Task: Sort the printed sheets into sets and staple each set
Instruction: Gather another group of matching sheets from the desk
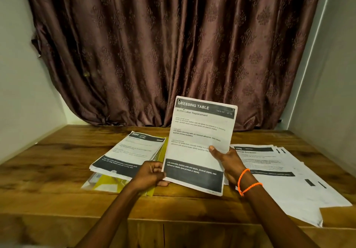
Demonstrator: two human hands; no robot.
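I hold a printed set headed "DRESSING TABLE" (200,138) upright above the wooden table (57,170). My left hand (148,174) pinches its lower left edge. My right hand (225,161) grips the right edge, thumb on the front of the page. A staple shows at the top left corner of the set. A stack of printed sheets (127,153) lies to the left on the table. Several more sheets (285,178) are spread out to the right. No stapler is visible.
A yellow and clear plastic folder (107,183) lies under the left stack. A brown patterned curtain (173,45) hangs behind the table, with white walls on both sides. The table's front edge (192,222) runs near my forearms.
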